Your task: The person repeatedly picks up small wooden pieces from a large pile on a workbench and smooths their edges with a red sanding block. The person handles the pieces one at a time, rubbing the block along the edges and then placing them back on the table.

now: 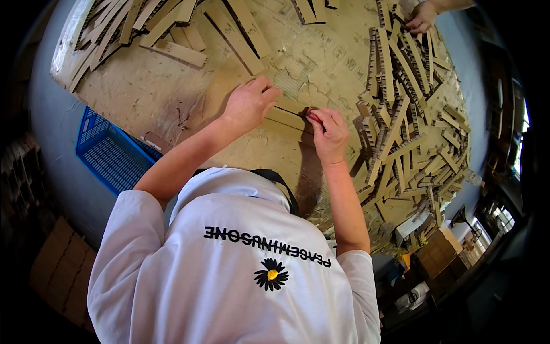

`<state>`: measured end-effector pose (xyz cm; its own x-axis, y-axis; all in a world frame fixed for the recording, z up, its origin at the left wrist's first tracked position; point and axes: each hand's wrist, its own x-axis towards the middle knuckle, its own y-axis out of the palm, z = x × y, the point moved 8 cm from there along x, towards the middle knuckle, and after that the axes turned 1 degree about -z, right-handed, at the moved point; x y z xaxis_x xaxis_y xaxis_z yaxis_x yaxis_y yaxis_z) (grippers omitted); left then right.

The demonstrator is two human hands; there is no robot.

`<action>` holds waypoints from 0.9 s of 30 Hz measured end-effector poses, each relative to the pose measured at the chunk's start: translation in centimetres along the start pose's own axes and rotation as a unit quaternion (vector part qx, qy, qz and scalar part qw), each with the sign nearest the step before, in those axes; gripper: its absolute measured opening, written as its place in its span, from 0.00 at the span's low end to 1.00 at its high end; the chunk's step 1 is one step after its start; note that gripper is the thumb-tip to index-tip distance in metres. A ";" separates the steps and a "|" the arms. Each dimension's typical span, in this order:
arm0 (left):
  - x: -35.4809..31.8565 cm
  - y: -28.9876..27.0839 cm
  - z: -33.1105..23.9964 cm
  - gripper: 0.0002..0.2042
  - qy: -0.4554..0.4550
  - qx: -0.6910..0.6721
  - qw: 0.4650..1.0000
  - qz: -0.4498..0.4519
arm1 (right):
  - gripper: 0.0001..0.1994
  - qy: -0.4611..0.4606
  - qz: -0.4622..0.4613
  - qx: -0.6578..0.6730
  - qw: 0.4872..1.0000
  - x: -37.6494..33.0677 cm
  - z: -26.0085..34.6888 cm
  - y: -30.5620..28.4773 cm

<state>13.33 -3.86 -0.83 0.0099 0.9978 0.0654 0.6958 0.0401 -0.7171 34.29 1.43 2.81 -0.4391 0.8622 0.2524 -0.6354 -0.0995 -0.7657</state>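
Note:
My left hand (250,102) lies flat, pressing down a strip of brown cardboard (286,121) on the worn cardboard work surface (143,97). My right hand (329,134) is closed around a small red-handled cutter (313,116), whose tip meets the right end of that same strip. Both forearms reach up from my white shirt at the bottom of the view. The blade itself is hidden under my fingers.
A heap of cut honeycomb cardboard strips (407,114) lies to the right, more strips (132,26) at the top left. Another person's hand (423,17) touches the strips at the top right. A blue plastic crate (112,152) sits on the floor at the left.

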 end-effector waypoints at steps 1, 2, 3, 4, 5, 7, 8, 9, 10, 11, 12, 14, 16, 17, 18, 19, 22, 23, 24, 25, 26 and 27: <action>0.1 -0.2 -0.2 0.17 0.001 0.004 1.000 -0.005 | 0.08 0.002 0.001 -0.002 1.000 0.1 0.1 -0.1; 0.0 -0.9 -0.3 0.18 -0.004 0.017 0.999 -0.035 | 0.08 0.015 -0.010 0.023 1.000 0.1 0.1 -0.5; -0.3 -1.8 -0.4 0.19 -0.009 0.029 0.997 -0.064 | 0.08 0.029 -0.021 0.048 0.998 0.2 0.2 -0.9; -0.6 -2.8 -0.5 0.20 -0.016 0.041 0.995 -0.095 | 0.08 0.042 -0.030 0.074 0.996 0.4 0.4 -1.4; -0.8 -3.2 -0.2 0.20 -0.028 0.051 0.994 -0.094 | 0.08 0.058 -0.064 0.066 0.994 0.7 0.8 -2.5; -1.6 -3.9 0.6 0.21 -0.049 0.070 0.992 -0.090 | 0.09 0.091 -0.133 0.049 0.986 0.7 1.7 -5.4; -2.2 -3.7 1.2 0.21 -0.068 0.055 0.993 -0.081 | 0.09 0.100 -0.115 0.055 0.987 0.3 1.8 -5.4; -2.9 -3.5 1.9 0.21 -0.086 0.040 0.993 -0.072 | 0.09 0.108 -0.096 0.061 0.988 0.0 1.9 -5.2; -3.3 -3.1 2.2 0.21 -0.102 0.022 0.992 -0.064 | 0.09 0.114 -0.079 0.064 0.988 -0.1 2.0 -5.2; -3.5 -2.7 2.2 0.20 -0.100 0.016 0.993 -0.055 | 0.09 0.087 -0.053 0.050 0.994 -0.3 2.5 -4.5; -3.7 -2.3 2.1 0.20 -0.098 0.010 0.994 -0.046 | 0.10 0.077 -0.032 0.040 0.996 -0.8 2.4 -3.8; -3.8 -1.9 1.5 0.20 -0.082 0.006 0.996 -0.035 | 0.10 0.059 0.009 0.021 0.998 -1.9 2.7 -2.3; -3.6 -1.6 0.6 0.20 -0.056 0.006 0.998 -0.034 | 0.10 0.031 0.008 0.017 0.999 -1.9 3.3 -1.4; -3.6 -1.5 0.6 0.19 -0.058 0.004 0.998 -0.036 | 0.09 0.022 0.013 0.017 1.000 -1.7 3.8 -1.1; -3.7 -1.5 0.6 0.19 -0.060 0.002 0.997 -0.039 | 0.09 0.014 0.017 0.018 1.000 -1.5 4.0 -0.8; -3.8 -1.5 0.6 0.19 -0.062 0.001 0.997 -0.041 | 0.09 0.007 0.014 0.014 1.000 -1.4 4.1 -0.6; -3.8 -1.8 0.5 0.20 -0.055 0.000 0.997 -0.048 | 0.08 -0.007 0.013 0.006 1.000 -1.3 4.0 0.1; -3.8 -1.8 0.5 0.20 -0.057 -0.002 0.997 -0.045 | 0.08 -0.009 0.016 0.004 1.000 -1.3 3.8 0.2; -3.7 -1.9 0.5 0.20 -0.060 -0.003 0.997 -0.043 | 0.08 -0.011 0.020 0.001 1.000 -1.4 3.7 0.4; -3.8 -1.8 0.5 0.20 -0.062 -0.005 0.997 -0.040 | 0.08 -0.007 0.021 0.003 1.000 -1.5 3.5 0.5; -3.8 -1.8 0.6 0.20 -0.061 -0.006 0.997 -0.043 | 0.08 -0.004 0.021 0.005 1.000 -1.6 3.3 0.6; -3.9 -1.8 0.6 0.20 -0.060 -0.007 0.997 -0.046 | 0.08 0.000 0.021 0.007 1.000 -1.6 3.1 0.6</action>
<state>11.60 -7.79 -0.25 -0.1397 0.9891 0.0469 0.6992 0.1321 -0.7027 32.65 -1.59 3.76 -0.4652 0.8574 0.2200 -0.6249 -0.1421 -0.7676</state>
